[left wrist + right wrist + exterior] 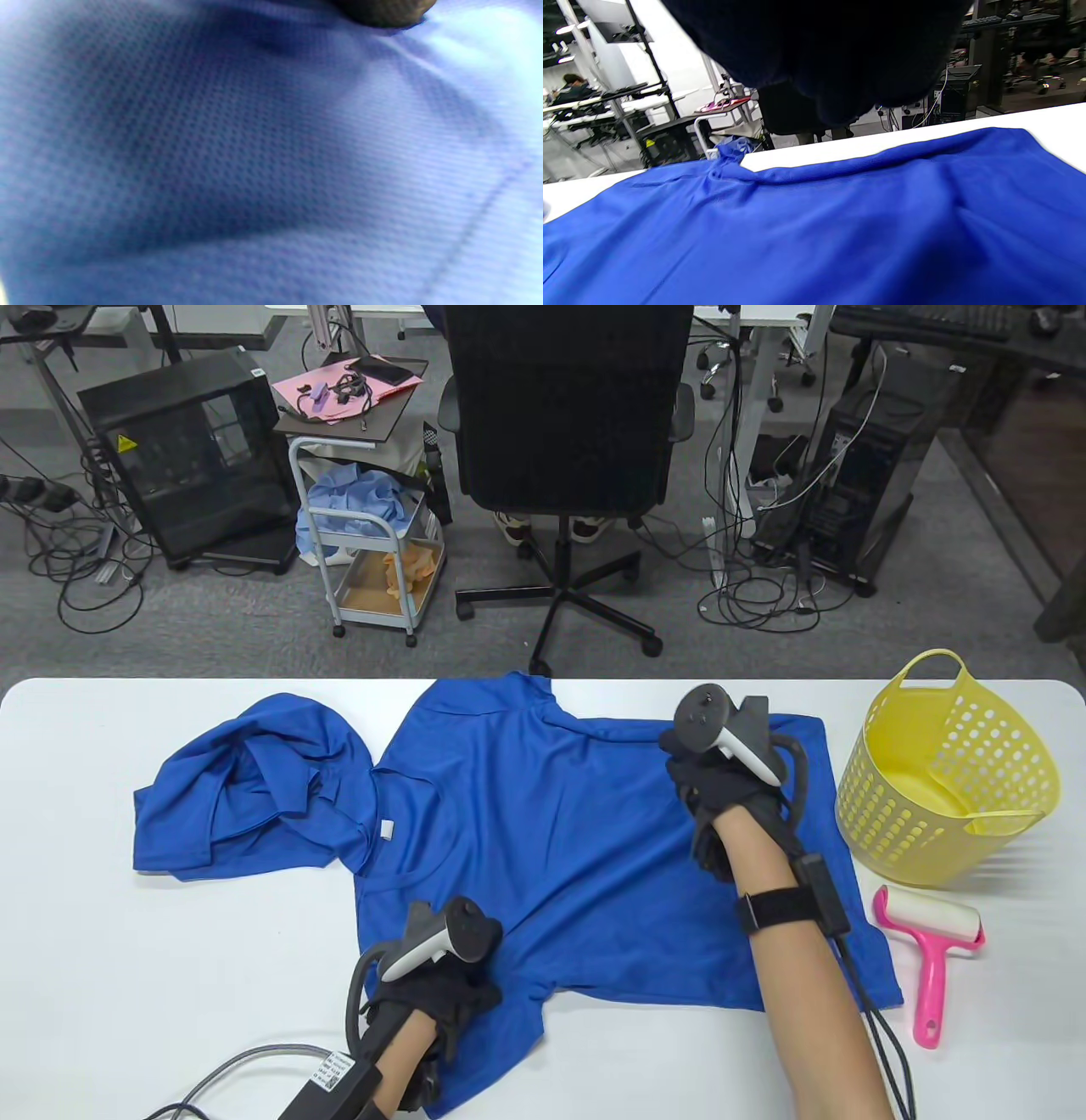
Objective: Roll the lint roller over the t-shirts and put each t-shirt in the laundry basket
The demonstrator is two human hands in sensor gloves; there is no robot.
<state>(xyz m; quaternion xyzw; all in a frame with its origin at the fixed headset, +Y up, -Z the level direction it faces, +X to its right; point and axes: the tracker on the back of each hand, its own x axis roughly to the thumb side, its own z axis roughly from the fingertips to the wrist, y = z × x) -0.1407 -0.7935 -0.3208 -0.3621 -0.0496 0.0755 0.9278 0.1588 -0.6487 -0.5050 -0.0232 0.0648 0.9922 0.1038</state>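
A blue t-shirt (560, 848) lies spread flat across the white table (170, 984). A second blue t-shirt (254, 789) is crumpled at its left. My left hand (454, 997) rests on the spread shirt's near left sleeve; in the left wrist view a fingertip (382, 15) touches the blue t-shirt (254, 169), which fills that view. My right hand (713, 814) hovers over the shirt's right side, fingers loosely curled and holding nothing. In the right wrist view it hangs dark above the blue t-shirt (840, 220). The pink lint roller (933, 950) lies beside the yellow laundry basket (942, 780).
The basket stands at the table's right end, tipped toward me and holding nothing I can see. Behind the table are an office chair (564, 432), a small cart (373, 534) and computer cases on the floor. Glove cables trail off the near edge.
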